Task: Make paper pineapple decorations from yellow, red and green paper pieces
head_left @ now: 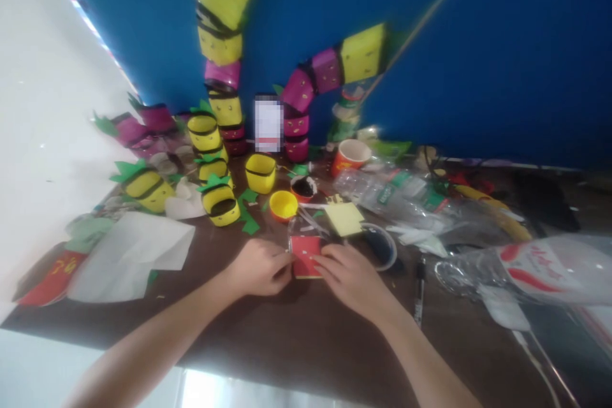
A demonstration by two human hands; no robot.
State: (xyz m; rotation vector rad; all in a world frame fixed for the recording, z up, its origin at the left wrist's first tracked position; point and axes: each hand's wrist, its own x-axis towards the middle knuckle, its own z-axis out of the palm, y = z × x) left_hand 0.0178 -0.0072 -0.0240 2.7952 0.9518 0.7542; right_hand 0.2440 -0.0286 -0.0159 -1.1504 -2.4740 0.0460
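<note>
A small red square [306, 257], flat-looking with a thin yellow line along its lower edge, is between my two hands above the front middle of the brown table. My left hand [264, 266] is closed, its curled fingers and thumb at the square's left edge. My right hand [347, 274] pinches the right edge, with its fingertips lying over the red face. Whether the square is paper or a pad, I cannot tell. Just behind it are a yellow paint cup [284, 206], a dark paint cup [304, 189] and a yellow sticky-note pad [344, 218].
Painted yellow cups [220, 204] with green paper leaves stand behind left, with stacked yellow and purple cups [296, 121] against the blue wall. White paper [136, 255] lies left. Plastic bottles [549, 268], a tape roll [382, 247] and a black marker [419, 290] are right.
</note>
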